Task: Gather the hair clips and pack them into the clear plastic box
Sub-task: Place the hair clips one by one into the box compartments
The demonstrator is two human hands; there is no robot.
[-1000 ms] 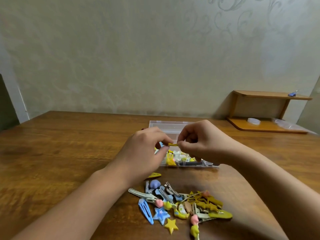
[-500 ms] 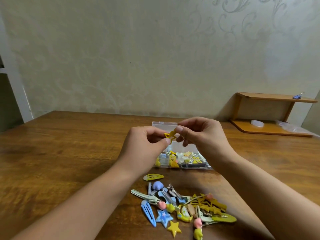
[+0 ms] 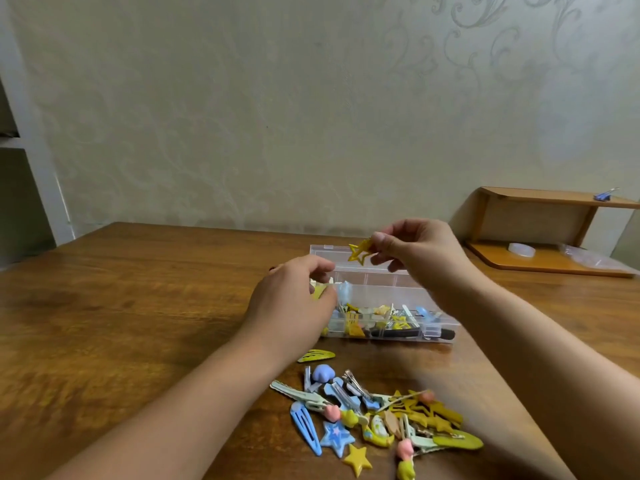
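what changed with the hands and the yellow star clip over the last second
Both hands pinched the star clip together; now the right hand alone holds it, raised over the box. The left hand let go and dropped to the box's left end, fingers curled near something yellow. The clip pile on the table and the box are unchanged.

The wall [image 3: 277, 116] was pale and creamy, with faint curly swirls [image 3: 485, 39] up near the top right. A big brown wooden table [image 3: 121, 323] stood against it, shiny where soft light fell on the wood. At the far right sat a little wooden shelf [image 3: 540, 199] on a flat wooden base [image 3: 519, 263]. On the left edge stood a white frame [image 3: 34, 147] with dark space beside it.
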